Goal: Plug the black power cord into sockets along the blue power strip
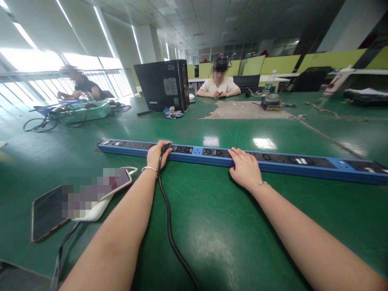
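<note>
A long blue power strip [209, 160] with black socket panels lies across the green table in front of me. My left hand [157, 154] is closed around the black plug [166, 147] of a power cord, right at the strip's sockets; whether the plug sits fully in a socket is hidden by my fingers. From there the black cord [168, 214] runs down over the table towards me. Further right, my right hand [245, 165] rests over the strip's top and front side, its fingers wrapped over the edge and holding it.
Two phones, a dark one [48, 212] and a lit one [121, 182] propped on a white object, lie left of my left arm. Beyond the strip stand a black computer case [162, 85], a green basket [87, 112] with cables, and a bottle [269, 83]. Two people sit across the table.
</note>
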### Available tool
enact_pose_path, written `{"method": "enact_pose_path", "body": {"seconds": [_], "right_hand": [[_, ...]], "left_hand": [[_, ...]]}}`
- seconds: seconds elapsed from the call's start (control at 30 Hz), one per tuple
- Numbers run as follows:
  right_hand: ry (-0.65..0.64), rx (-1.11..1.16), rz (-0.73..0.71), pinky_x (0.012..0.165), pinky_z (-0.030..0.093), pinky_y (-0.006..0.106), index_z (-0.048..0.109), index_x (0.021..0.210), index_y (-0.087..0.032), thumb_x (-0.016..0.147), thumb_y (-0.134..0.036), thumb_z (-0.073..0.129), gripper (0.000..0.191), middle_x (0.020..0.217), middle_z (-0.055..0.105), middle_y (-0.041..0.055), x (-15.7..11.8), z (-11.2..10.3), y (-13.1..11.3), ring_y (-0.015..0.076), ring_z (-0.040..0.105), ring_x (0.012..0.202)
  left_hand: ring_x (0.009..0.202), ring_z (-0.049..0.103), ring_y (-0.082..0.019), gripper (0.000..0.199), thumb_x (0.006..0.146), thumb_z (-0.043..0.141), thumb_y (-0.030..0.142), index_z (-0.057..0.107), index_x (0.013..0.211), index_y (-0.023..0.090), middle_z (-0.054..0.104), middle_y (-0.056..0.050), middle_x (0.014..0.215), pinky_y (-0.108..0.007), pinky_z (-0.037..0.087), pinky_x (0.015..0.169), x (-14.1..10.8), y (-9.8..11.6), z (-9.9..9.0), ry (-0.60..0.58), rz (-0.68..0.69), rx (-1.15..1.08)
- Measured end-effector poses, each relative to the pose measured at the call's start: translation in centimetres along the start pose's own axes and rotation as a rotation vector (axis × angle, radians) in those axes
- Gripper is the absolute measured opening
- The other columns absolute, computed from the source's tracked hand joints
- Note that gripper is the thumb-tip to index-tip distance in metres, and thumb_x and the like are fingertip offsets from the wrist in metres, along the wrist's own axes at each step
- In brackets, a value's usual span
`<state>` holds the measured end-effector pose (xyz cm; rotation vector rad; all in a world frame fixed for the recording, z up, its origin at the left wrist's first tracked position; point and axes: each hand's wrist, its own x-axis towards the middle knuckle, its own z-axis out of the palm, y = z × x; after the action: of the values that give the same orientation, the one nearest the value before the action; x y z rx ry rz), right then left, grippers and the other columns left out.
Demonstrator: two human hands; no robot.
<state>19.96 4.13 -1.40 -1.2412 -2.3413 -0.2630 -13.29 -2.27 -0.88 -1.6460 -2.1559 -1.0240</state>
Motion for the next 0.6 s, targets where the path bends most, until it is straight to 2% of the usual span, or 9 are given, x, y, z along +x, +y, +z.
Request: {"method": "enact_pose_path", "body": {"seconds": [0.23, 0.43, 0.5, 0.6], "right_hand": [[-0.008, -0.008, -0.014, 0.103, 0.029, 0.044, 0.045, 0.131, -0.015, 0.072, -0.015, 0.045, 0.059, 0.137, 0.047, 0.0091, 0.0, 0.0, 0.1, 0.0252, 0.042, 0.125], [-0.009, -0.019, -0.016, 0.103, 0.030, 0.042, 0.047, 0.130, -0.014, 0.072, -0.015, 0.046, 0.058, 0.137, 0.047, 0.0087, 0.0, -0.1, 0.1, 0.0244, 0.041, 0.126], [-0.006, -0.016, -0.014, 0.104, 0.030, 0.041, 0.046, 0.130, -0.014, 0.072, -0.014, 0.046, 0.057, 0.137, 0.047, 0.0084, 0.0, -0.1, 0.1, 0.0237, 0.041, 0.126], [0.003, -0.013, -0.010, 0.104, 0.029, 0.040, 0.046, 0.130, -0.015, 0.073, -0.014, 0.046, 0.057, 0.137, 0.047, 0.0078, -0.1, -0.1, 0.0, 0.0229, 0.041, 0.126]], "left_hand": [[0.089, 0.063, -0.022, 0.033, 0.079, 0.055, 0.040, 0.057, 0.107, 0.021, 0.069, -0.007, 0.091, -0.034, 0.044, 0.083, -0.1, 0.7, 0.2, 0.047, -0.021, 0.020], [0.086, 0.064, -0.021, 0.031, 0.077, 0.058, 0.037, 0.056, 0.105, 0.024, 0.068, -0.004, 0.089, -0.032, 0.044, 0.081, 0.0, 0.5, 0.1, 0.040, -0.053, -0.078], [0.082, 0.064, -0.020, 0.033, 0.078, 0.056, 0.040, 0.055, 0.107, 0.024, 0.068, -0.003, 0.088, -0.031, 0.046, 0.077, 0.2, 0.8, -0.3, 0.135, -0.130, -0.135], [0.080, 0.063, -0.018, 0.037, 0.083, 0.049, 0.044, 0.050, 0.112, 0.022, 0.067, -0.004, 0.092, -0.029, 0.047, 0.073, 0.5, 2.1, -0.8, 0.376, -0.225, -0.243]]}}
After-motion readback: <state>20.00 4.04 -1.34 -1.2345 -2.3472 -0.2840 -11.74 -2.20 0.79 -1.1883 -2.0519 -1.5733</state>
